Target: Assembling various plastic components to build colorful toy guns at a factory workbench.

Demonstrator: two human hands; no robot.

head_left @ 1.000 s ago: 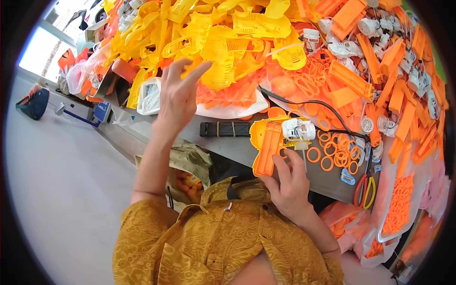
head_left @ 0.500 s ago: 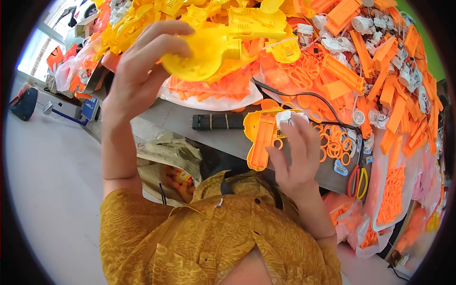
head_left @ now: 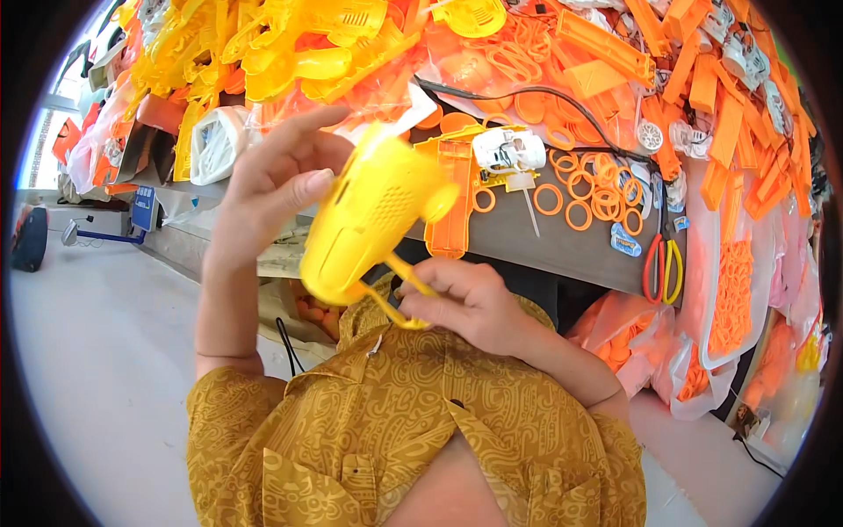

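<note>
A yellow plastic shell with small vent holes is held up in front of my chest, tilted. My left hand grips its upper left side between thumb and fingers. My right hand is closed on a thin yellow prong that sticks out of the shell's lower end. Behind it on the table lies an orange tray-like part inside a yellow half-shell. A white motor-like module with wires rests at that half-shell's right side.
Several orange rings lie right of the module, near cutters with red and yellow handles. A black cable crosses the table. Yellow shells and orange parts are heaped behind. A bin of small orange pieces stands at right.
My left hand has brought the yellow shell down from the heap toward my chest. My right hand has left the white module and taken hold of the shell's prong. The view has shifted.
</note>
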